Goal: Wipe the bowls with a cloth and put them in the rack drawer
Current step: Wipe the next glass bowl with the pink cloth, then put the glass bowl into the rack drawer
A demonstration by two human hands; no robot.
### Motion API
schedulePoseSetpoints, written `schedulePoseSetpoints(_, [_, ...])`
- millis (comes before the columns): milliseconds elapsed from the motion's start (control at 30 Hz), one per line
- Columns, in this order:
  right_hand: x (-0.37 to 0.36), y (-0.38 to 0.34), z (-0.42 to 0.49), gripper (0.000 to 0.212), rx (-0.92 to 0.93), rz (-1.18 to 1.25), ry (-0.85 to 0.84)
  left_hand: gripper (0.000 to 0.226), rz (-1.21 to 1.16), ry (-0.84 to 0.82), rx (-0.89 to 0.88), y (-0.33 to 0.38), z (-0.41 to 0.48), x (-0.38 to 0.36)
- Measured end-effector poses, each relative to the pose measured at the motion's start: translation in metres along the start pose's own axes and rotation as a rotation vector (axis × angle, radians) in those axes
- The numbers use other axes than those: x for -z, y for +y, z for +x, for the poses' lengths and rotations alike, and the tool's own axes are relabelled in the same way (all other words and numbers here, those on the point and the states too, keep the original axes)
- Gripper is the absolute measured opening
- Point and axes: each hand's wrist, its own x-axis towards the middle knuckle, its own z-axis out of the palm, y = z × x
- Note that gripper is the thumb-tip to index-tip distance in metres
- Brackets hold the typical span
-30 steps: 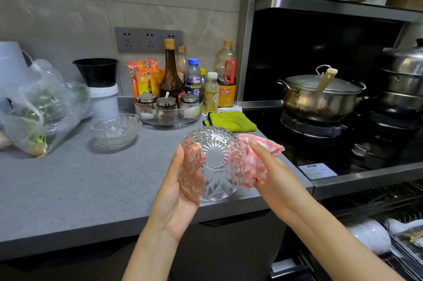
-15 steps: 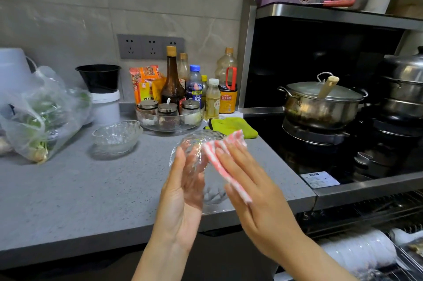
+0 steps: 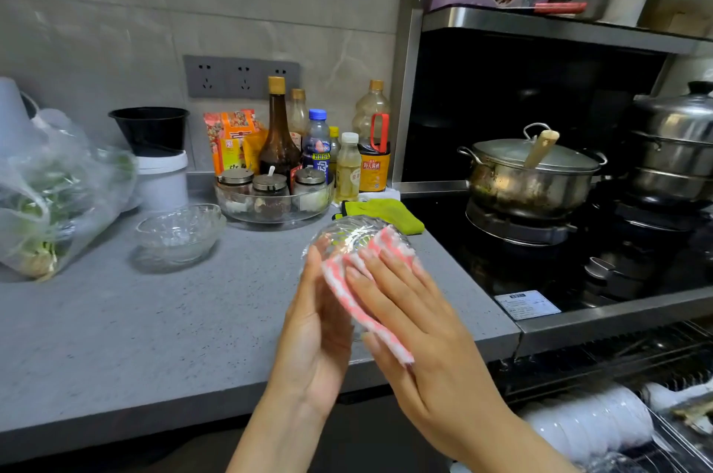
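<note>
Pink-and-white cloth (image 3: pixel 349 281) is lying under the right fingers (image 3: pixel 386 274), which are stretched straight and slightly fanned, pressing it flat against the glass bowl (image 3: pixel 345 235). On the other side the left fingers (image 3: pixel 314 264) are lying close together and curving round the bowl's wall. So the bowl is being held between the right hand (image 3: pixel 420 337) and the left hand (image 3: pixel 320 333), in the air just above the front edge of the counter (image 3: pixel 154 337). Both thumbs are hidden, so I cannot tell what they are doing. Further back on the counter a second glass bowl (image 3: pixel 179 233) is sitting upright, untouched. Below the counter's right end the rack drawer (image 3: pixel 617 372) is standing open, with white bowls (image 3: pixel 590 422) stacked on edge inside.
</note>
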Motion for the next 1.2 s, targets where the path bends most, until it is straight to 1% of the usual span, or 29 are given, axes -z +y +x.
schedulePoseSetpoints(67, [0.000,0.008,0.005,0.049,-0.034,-0.033,0.008,0.046,0.006,-0.036,0.012,-0.005,0.002,-0.006])
schedulePoseSetpoints(133, [0.004,0.017,0.011,0.050,-0.123,0.033,0.016,0.033,-0.023,-0.055,0.013,-0.010,0.007,-0.009])
schedulePoseSetpoints(167, [0.005,0.022,0.012,0.051,-0.164,0.079,0.015,0.033,-0.034,-0.059,0.013,-0.011,0.011,-0.011])
schedulePoseSetpoints(267, [0.004,0.039,0.010,0.054,-0.211,0.133,-0.010,0.046,-0.060,-0.039,0.033,-0.016,0.027,-0.013])
schedulePoseSetpoints(300, [0.003,0.045,0.008,0.055,-0.226,0.139,-0.017,0.045,-0.075,-0.020,0.044,-0.018,0.032,-0.012])
schedulePoseSetpoints(433, [0.001,0.080,-0.005,0.056,-0.255,0.058,-0.040,0.022,-0.102,0.077,0.045,-0.024,0.047,-0.013])
schedulePoseSetpoints(533, [0.001,0.119,-0.018,0.053,-0.205,-0.069,-0.047,0.018,-0.077,0.112,0.026,-0.023,0.057,-0.008])
schedulePoseSetpoints(600, [-0.001,0.147,-0.028,0.050,-0.235,-0.085,-0.071,0.015,-0.059,0.125,0.022,-0.022,0.062,-0.003])
schedulePoseSetpoints(667, [-0.004,0.171,-0.039,0.054,-0.292,-0.099,-0.151,0.015,-0.047,0.124,0.019,-0.023,0.066,0.002])
schedulePoseSetpoints(733, [-0.009,0.187,-0.051,0.068,-0.323,-0.130,-0.252,0.015,-0.033,0.120,0.014,-0.024,0.069,0.006])
schedulePoseSetpoints(833, [-0.012,0.199,-0.063,0.094,-0.380,-0.099,-0.437,0.021,-0.008,0.105,0.015,-0.026,0.072,0.011])
schedulePoseSetpoints(900, [-0.011,0.201,-0.069,0.100,-0.419,-0.101,-0.529,0.022,0.002,0.091,0.014,-0.027,0.073,0.012])
schedulePoseSetpoints(967, [-0.009,0.199,-0.072,0.093,-0.432,-0.091,-0.549,0.019,0.015,0.074,0.012,-0.029,0.072,0.011])
schedulePoseSetpoints(1033, [-0.004,0.192,-0.073,0.081,-0.458,-0.035,-0.523,0.019,0.029,0.050,0.015,-0.033,0.069,0.008])
schedulePoseSetpoints(1133, [0.013,0.173,-0.073,0.063,-0.565,0.126,-0.390,0.024,0.041,0.015,0.036,-0.041,0.063,0.000])
schedulePoseSetpoints(1200, [0.027,0.156,-0.072,0.053,-0.651,0.317,-0.260,0.025,0.035,-0.021,0.056,-0.049,0.058,-0.009])
